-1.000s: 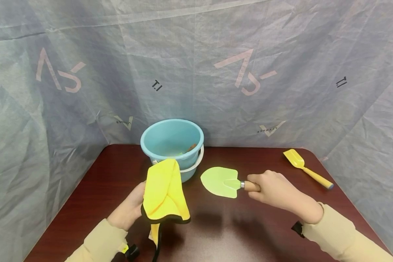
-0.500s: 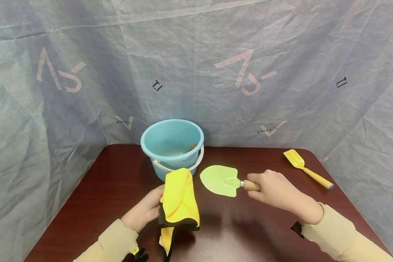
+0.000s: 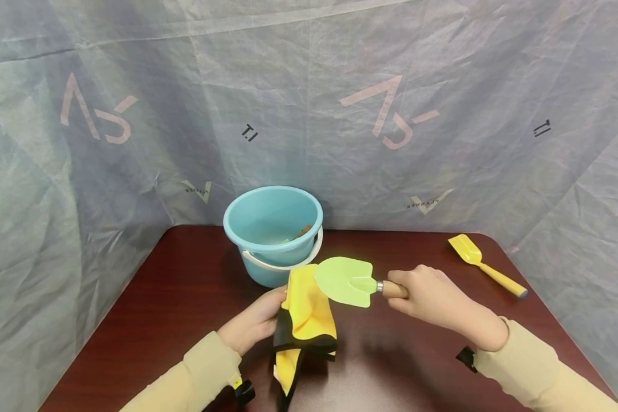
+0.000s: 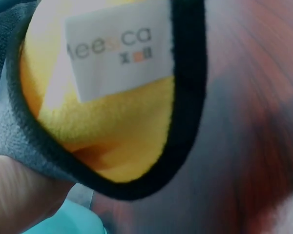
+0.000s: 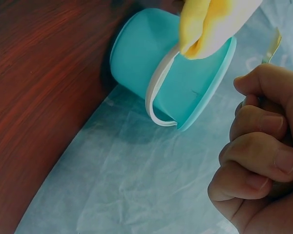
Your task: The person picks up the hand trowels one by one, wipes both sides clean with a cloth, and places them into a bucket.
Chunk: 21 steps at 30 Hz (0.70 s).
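Observation:
My left hand [image 3: 257, 320] holds a folded yellow cloth [image 3: 311, 309] with black edging, a loose end hanging below it. Up close in the left wrist view, the cloth [image 4: 122, 122] shows a white printed label [image 4: 122, 53] and a grey face beside my thumb. With curled fingers, my right hand [image 3: 424, 292] grips the wooden handle [image 3: 394, 290] of a small garden trowel whose light-green blade [image 3: 346, 280] points left. In the head view the blade tip overlaps the cloth. Behind both, a light-blue bucket [image 3: 268, 272] stands upright, its white handle [image 3: 275, 266] hanging down in front.
Something brown [image 3: 303, 230] and something greenish lie inside the bucket. At the right back of the dark-red table [image 3: 195, 274] lies a yellow scoop [image 3: 486, 266] with a blue handle end. A grey fabric sheet [image 3: 309, 114] rises behind and beside the table.
My left hand has carried the cloth to the right, from in front of the bucket to the trowel blade. My right hand and the trowel have hardly moved.

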### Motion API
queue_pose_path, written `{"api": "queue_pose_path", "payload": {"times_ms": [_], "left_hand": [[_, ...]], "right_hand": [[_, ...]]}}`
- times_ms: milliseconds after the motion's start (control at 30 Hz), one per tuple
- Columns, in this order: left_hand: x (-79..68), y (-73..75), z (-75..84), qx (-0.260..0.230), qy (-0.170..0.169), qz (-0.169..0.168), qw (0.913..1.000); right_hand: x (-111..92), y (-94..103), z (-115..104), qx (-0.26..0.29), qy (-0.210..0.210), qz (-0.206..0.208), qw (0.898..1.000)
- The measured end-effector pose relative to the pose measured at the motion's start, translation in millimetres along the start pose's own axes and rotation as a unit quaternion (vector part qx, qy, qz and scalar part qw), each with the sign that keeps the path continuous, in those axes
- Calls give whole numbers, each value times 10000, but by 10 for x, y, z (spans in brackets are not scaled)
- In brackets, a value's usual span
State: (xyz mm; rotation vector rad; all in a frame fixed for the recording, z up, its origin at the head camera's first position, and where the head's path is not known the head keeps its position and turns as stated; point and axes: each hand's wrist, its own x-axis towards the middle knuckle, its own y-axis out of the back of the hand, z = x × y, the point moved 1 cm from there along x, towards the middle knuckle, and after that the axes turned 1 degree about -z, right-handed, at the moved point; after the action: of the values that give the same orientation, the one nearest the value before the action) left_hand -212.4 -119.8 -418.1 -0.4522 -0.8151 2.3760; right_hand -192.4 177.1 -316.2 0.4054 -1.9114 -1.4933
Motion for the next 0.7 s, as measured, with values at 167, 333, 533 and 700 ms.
{"api": "queue_pose_path", "payload": {"times_ms": [167, 333, 533, 700], "left_hand": [[104, -67, -39, 26, 81, 7, 10000], [209, -155, -67, 186, 161, 44, 9997], [287, -263, -90, 364, 185, 23, 9992], [331, -345, -129, 287, 144, -201, 9993]], "right_hand": [[22, 18, -38, 78, 115, 48, 9999], [48, 30, -75, 194, 183, 70, 9996], [77, -5, -64, 296, 278, 140, 9991], [87, -27, -63, 327, 312, 158, 9989]]}}
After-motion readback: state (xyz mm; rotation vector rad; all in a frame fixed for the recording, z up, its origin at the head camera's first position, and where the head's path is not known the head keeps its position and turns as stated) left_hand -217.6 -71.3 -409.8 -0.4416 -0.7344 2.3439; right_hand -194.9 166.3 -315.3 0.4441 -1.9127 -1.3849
